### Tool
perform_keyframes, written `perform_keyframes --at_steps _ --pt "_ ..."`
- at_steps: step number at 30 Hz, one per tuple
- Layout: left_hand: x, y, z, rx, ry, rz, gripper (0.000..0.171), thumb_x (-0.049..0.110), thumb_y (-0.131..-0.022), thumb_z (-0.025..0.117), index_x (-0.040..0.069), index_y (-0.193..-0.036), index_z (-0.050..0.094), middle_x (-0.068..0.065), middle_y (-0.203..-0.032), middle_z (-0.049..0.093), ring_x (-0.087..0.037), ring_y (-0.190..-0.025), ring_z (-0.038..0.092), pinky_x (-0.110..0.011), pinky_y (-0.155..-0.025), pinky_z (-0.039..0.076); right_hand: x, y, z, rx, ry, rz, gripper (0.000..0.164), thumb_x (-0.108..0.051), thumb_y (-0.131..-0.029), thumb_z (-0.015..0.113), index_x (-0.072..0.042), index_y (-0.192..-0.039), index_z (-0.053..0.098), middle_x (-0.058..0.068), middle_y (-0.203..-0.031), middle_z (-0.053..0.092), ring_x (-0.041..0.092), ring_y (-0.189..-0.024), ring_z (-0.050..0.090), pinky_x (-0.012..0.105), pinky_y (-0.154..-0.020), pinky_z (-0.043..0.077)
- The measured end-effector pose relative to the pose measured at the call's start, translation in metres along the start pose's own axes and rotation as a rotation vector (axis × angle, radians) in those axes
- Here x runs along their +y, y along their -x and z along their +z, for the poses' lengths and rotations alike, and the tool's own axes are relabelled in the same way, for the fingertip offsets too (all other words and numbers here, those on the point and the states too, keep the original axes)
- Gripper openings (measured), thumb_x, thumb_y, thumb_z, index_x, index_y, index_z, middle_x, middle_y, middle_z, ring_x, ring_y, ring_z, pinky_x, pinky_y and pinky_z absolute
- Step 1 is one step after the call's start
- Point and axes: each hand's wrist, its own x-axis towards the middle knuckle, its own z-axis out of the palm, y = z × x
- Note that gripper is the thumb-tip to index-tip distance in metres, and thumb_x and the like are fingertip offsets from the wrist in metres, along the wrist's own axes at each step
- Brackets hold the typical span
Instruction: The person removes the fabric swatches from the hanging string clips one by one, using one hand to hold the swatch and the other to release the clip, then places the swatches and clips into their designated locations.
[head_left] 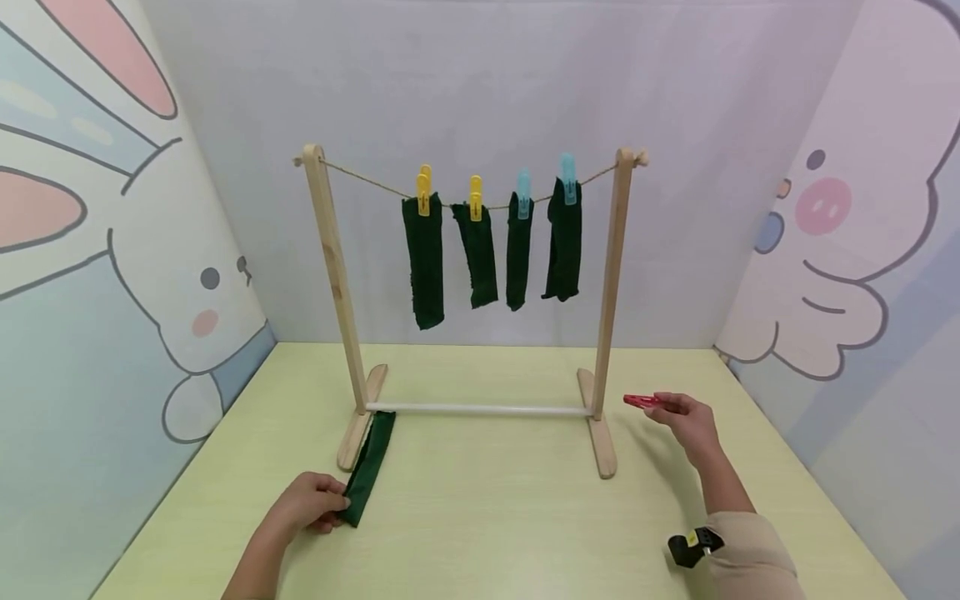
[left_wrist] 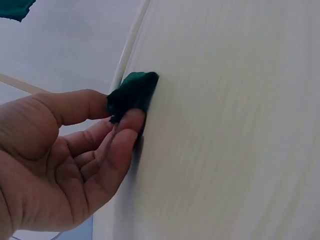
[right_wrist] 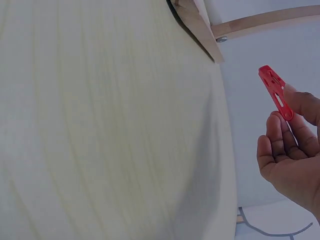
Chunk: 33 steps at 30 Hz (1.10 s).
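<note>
My left hand [head_left: 306,503] pinches the near end of a dark green cloth strip [head_left: 369,467], which lies on the table with its far end by the rack's left foot. In the left wrist view, the thumb and fingers close on the bunched cloth edge [left_wrist: 135,92]. To the right of the rack, my right hand [head_left: 686,423] holds a red clothespin [head_left: 639,401] above the table. The right wrist view shows that clothespin [right_wrist: 275,92] between thumb and fingers. Several green cloth strips hang from the string, such as the leftmost strip [head_left: 425,267].
A wooden rack has a left post [head_left: 335,275], a right post [head_left: 612,283] and a white bottom bar [head_left: 480,409]. Yellow clothespins [head_left: 476,198] and blue clothespins [head_left: 568,179] clip the strips to the string. Cartoon-printed walls flank the pale yellow table [head_left: 480,517].
</note>
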Motion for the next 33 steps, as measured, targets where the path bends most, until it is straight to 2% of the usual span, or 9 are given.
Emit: perform_keyframes --at_steps 3,5,10,12,19,22,25,29,33 --pt "0.001 0.002 -0.003 -0.067 -0.022 0.029 0.017 0.000 -0.082 0.064 -0.010 -0.095 0.060 -0.009 -0.069 0.058 -0.018 -0.056 0.057 -0.030 -0.051 0.049 0.005 -0.002 -0.001 -0.008 0.000 0.000 0.050 -0.008 -0.082 0.072 0.013 -0.121 0.052 0.003 -0.090 0.065 -0.001 -0.075 0.057 0.022 -0.070 0.047" --pt "0.002 0.003 -0.003 -0.070 -0.039 0.044 0.017 0.000 -0.082 0.063 -0.010 -0.095 0.060 -0.009 -0.069 0.058 -0.019 -0.057 0.058 -0.031 -0.052 0.049 0.007 -0.004 -0.001 -0.011 0.004 0.015 0.050 -0.009 -0.081 0.073 0.013 -0.121 0.052 0.003 -0.090 0.065 -0.001 -0.075 0.057 0.022 -0.070 0.047" --pt "0.005 0.003 -0.004 0.019 -0.102 0.043 0.016 -0.004 -0.078 0.062 -0.008 -0.093 0.063 -0.007 -0.070 0.059 -0.021 -0.058 0.058 -0.034 -0.053 0.049 0.013 -0.008 0.000 -0.041 0.031 0.051 0.052 -0.012 -0.082 0.073 0.011 -0.123 0.052 0.005 -0.094 0.065 0.001 -0.078 0.055 0.025 -0.071 0.047" --pt "0.006 0.003 -0.004 0.029 -0.109 0.041 0.016 -0.004 -0.076 0.061 -0.008 -0.092 0.063 -0.007 -0.070 0.059 -0.020 -0.058 0.058 -0.034 -0.054 0.049 0.016 -0.010 0.001 -0.050 0.050 0.058 0.052 -0.013 -0.082 0.073 0.011 -0.123 0.052 0.007 -0.095 0.064 0.002 -0.078 0.054 0.024 -0.070 0.047" --pt "0.004 0.004 -0.009 -0.080 -0.078 0.137 0.024 -0.002 -0.074 0.060 -0.012 -0.096 0.059 -0.007 -0.073 0.060 -0.021 -0.061 0.058 -0.035 -0.055 0.048 0.026 -0.013 0.002 -0.071 0.074 0.093 0.047 -0.009 -0.083 0.070 0.014 -0.121 0.052 0.007 -0.092 0.064 0.004 -0.075 0.055 0.021 -0.065 0.046" --pt "0.003 0.005 -0.011 -0.093 -0.083 0.164 0.026 0.000 -0.075 0.060 -0.011 -0.098 0.059 -0.006 -0.073 0.060 -0.021 -0.062 0.058 -0.035 -0.055 0.047 0.028 -0.014 0.003 -0.078 0.100 0.095 0.044 -0.007 -0.083 0.069 0.014 -0.119 0.053 0.008 -0.092 0.064 0.005 -0.075 0.055 0.021 -0.065 0.045" --pt "0.002 0.005 -0.011 -0.065 -0.091 0.173 0.029 0.001 -0.076 0.061 -0.011 -0.102 0.059 -0.006 -0.075 0.060 -0.021 -0.064 0.056 -0.035 -0.054 0.046 0.030 -0.015 0.006 -0.075 0.141 0.079 0.043 -0.007 -0.082 0.069 0.013 -0.117 0.055 0.012 -0.095 0.064 0.010 -0.078 0.054 0.024 -0.066 0.044" --pt "0.004 0.005 -0.009 0.016 -0.091 0.180 0.029 0.000 -0.078 0.062 -0.009 -0.105 0.060 -0.007 -0.079 0.060 -0.021 -0.068 0.054 -0.034 -0.056 0.045 0.030 -0.016 0.008 -0.087 0.220 0.087 0.042 -0.009 -0.080 0.072 0.012 -0.112 0.057 0.018 -0.099 0.062 0.022 -0.085 0.053 0.031 -0.070 0.043" --pt "0.008 0.005 -0.006 0.073 -0.092 0.226 0.026 0.001 -0.082 0.064 -0.006 -0.107 0.061 -0.008 -0.088 0.062 -0.020 -0.078 0.057 -0.034 -0.062 0.048 0.027 -0.016 0.008 -0.112 0.286 0.109 0.040 -0.009 -0.078 0.074 0.012 -0.108 0.058 0.021 -0.100 0.061 0.031 -0.090 0.053 0.038 -0.074 0.042"
